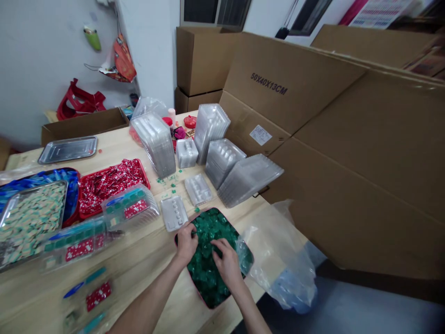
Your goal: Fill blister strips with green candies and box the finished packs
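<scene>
A red-rimmed tray (pixel 226 297) full of translucent green pieces (pixel 212 227) lies near the table's front edge. My left hand (pixel 187 242) is over its left rim, fingers curled together; whatever they hold is hidden. Among the green pieces, my right hand (pixel 225 260) has its thumb and fingers bent toward each other, and I cannot make out what is between them. Just beyond my left hand lies a clear plastic blister tray (pixel 174 213) with a row of moulded hollows. Another clear blister tray (pixel 198 189) is behind it to the right.
Stacks of clear trays (pixel 155 144) stand at the back. Leftward are a tray of red packets (pixel 113 183), a metal tray of pale pieces (pixel 33 218) and filled clear trays (pixel 130 208). A plastic bag (pixel 278 250) hangs over the right edge beside a large cardboard box (pixel 330 162).
</scene>
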The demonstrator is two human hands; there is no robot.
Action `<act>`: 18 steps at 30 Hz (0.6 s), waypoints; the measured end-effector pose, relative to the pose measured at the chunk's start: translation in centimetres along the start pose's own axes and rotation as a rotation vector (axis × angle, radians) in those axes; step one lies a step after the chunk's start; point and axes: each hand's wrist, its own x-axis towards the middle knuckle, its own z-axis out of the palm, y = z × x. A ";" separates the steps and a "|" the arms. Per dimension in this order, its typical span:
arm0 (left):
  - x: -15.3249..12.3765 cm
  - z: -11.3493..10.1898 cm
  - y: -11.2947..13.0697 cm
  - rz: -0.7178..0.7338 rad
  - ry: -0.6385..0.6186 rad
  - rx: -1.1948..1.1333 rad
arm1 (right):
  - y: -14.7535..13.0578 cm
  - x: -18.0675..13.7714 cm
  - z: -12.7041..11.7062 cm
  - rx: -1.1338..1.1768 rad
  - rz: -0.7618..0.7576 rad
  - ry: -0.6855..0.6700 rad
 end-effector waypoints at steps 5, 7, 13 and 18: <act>-0.5 -1.1 0.9 -0.123 0.109 -0.273 | -0.2 0.5 -1.3 0.345 0.134 0.096; -1.3 -2.0 1.0 -0.181 0.126 -0.391 | -1.5 0.3 -1.5 0.463 0.208 0.083; -7.9 -9.4 -0.2 -0.299 0.200 -0.622 | -9.8 -2.2 2.4 0.710 0.057 -0.055; -18.7 -19.3 -6.7 -0.489 0.454 -0.545 | -18.0 -7.8 10.4 0.798 -0.081 -0.331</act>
